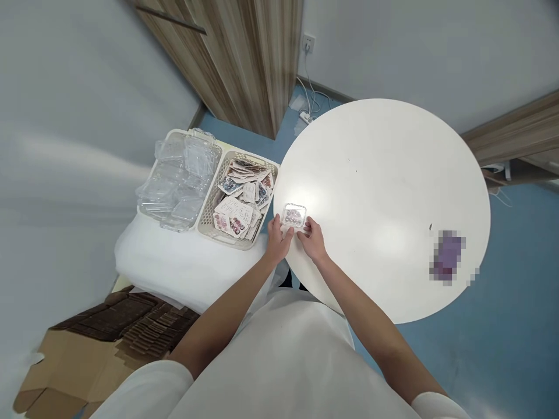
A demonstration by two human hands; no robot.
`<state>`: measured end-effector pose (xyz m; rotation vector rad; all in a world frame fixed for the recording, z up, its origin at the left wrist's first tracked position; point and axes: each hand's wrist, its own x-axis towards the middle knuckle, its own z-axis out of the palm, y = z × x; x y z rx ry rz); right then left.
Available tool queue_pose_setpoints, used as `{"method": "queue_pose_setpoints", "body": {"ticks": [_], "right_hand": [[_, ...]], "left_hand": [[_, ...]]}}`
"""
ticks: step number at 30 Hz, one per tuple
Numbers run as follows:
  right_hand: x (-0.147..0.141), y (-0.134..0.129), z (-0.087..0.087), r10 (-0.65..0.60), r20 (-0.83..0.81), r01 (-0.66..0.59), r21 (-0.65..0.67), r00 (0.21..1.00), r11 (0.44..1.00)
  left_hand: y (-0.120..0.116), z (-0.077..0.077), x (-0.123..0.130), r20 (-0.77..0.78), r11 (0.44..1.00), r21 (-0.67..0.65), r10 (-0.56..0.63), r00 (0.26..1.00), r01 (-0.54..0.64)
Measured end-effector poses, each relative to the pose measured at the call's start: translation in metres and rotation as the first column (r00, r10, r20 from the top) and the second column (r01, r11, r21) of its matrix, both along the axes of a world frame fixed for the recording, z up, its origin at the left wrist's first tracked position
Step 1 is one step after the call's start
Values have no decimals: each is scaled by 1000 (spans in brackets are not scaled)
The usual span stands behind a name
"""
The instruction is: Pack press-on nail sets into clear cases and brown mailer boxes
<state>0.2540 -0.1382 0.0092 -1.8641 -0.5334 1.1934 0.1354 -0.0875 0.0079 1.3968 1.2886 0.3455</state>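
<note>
A small clear plastic case (294, 216) with pinkish-purple round shapes in it is at the left edge of the round white table (371, 174). Light glares off its top. My left hand (278, 240) grips the case's left side, fingers along the edge and thumb at the near corner. On the opposite side, my right hand (312, 238) pinches the right edge between bent fingers and thumb. Whether the case rests on the tabletop or is slightly raised, I cannot tell.
Left of the table stands a basket of printed cards (202, 224), beside another basket heaped with clear plastic packages (174, 180). A cardboard box (78, 361) of flat brown pieces lies lower left. A pixelated purple object (449, 256) is on the table's right side.
</note>
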Motion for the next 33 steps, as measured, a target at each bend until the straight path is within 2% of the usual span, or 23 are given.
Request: {"method": "queue_pose_setpoints", "body": {"ticks": [3, 6, 11, 14, 17, 20, 22, 27, 30, 33], "right_hand": [[-1, -15, 3, 89, 3, -89, -40, 996, 995], [-2, -34, 9, 241, 13, -240, -72, 970, 968], [0, -75, 23, 501, 15, -494, -138, 866, 858], [2, -97, 25, 569, 17, -563, -128, 822, 817], [-3, -108, 22, 571, 145, -556, -131, 808, 821], [-16, -107, 20, 583, 324, -577, -124, 745, 807], [-26, -101, 20, 619, 379, -636, -96, 688, 765], [-51, -74, 15, 716, 382, -767, -28, 585, 641], [-74, -55, 11, 775, 365, -816, -65, 516, 574], [-105, -40, 8, 806, 365, -841, -100, 467, 532]], "left_hand": [[-13, 3, -4, -27, 999, 26, 27, 999, -26], [-34, 6, -16, -72, 996, 77, 43, 997, -37], [-78, 7, -46, -199, 988, 151, 66, 978, -35], [-99, 9, -64, -290, 981, 195, 60, 955, -2], [-109, 13, -80, -325, 989, 148, 19, 946, 31], [-111, 18, -94, -347, 995, 94, -6, 938, 42], [-110, 21, -104, -353, 994, 102, 13, 936, 25], [-108, 29, -135, -277, 974, 161, 197, 941, -156], [-109, 35, -155, -228, 957, 85, 289, 930, -277], [-111, 40, -172, -166, 941, -6, 333, 928, -339]]}}
